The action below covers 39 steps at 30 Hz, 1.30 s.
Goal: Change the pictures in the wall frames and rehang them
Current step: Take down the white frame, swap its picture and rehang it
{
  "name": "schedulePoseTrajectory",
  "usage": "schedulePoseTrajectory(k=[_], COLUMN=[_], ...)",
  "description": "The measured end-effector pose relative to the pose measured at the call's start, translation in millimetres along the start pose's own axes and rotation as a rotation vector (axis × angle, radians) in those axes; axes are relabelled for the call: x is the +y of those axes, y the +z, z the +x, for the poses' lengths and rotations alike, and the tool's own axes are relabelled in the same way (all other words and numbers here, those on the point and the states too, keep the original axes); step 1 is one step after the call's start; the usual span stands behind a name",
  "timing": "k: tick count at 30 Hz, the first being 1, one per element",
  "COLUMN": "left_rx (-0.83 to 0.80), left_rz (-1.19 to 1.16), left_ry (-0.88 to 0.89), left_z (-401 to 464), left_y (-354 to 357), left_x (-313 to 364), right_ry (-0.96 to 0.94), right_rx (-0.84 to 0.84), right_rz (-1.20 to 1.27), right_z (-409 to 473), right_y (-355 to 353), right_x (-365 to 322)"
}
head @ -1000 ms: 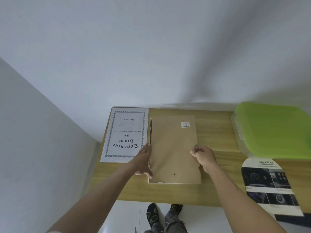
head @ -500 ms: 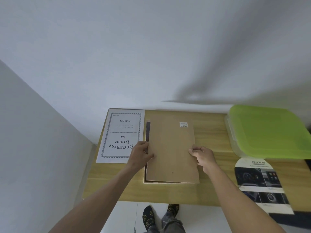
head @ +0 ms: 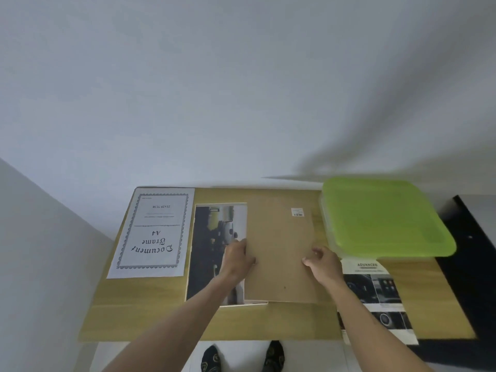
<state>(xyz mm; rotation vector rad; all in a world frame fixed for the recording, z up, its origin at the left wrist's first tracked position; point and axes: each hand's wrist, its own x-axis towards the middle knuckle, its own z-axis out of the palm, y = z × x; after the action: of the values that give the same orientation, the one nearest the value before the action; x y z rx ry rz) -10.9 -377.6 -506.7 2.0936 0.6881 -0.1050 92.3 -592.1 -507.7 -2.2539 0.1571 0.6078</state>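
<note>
A brown backing board (head: 279,251) lies over the right part of a face-down picture frame (head: 189,264) on the wooden table (head: 150,310). A dark picture (head: 212,237) shows in the uncovered left part of the frame. My left hand (head: 237,257) grips the board's left edge. On the opposite edge, my right hand (head: 320,261) grips the board with curled fingers. A white "Document Frame A4" sheet (head: 153,232) lies to the left of the frame.
A clear box with a green lid (head: 381,218) stands at the back right. A printed "ADVANCED" car leaflet (head: 375,294) lies at the front right, partly over the table's edge. White walls stand behind and to the left. A dark surface (head: 472,253) adjoins the table's right end.
Both hands have slid the backing board to the right, off the frame. The dark picture underneath has come into sight.
</note>
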Motion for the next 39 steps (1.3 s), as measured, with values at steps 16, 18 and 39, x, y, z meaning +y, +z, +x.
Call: schedulePoseTrajectory(k=[16, 18, 39], left_rx=[0.036, 0.025, -0.065], left_rz=[0.244, 0.299, 0.504], left_ry=[-0.077, -0.085, -0.059], left_z=[9, 6, -6], left_y=[72, 76, 88], left_x=[36, 39, 40], right_ry=[-0.106, -0.134, -0.351], right_rx=[0.008, 0.028, 0.090], right_rz=[-0.144, -0.164, -0.586], right_z=[37, 37, 26], right_y=[-34, -27, -4], right_x=[44, 49, 47])
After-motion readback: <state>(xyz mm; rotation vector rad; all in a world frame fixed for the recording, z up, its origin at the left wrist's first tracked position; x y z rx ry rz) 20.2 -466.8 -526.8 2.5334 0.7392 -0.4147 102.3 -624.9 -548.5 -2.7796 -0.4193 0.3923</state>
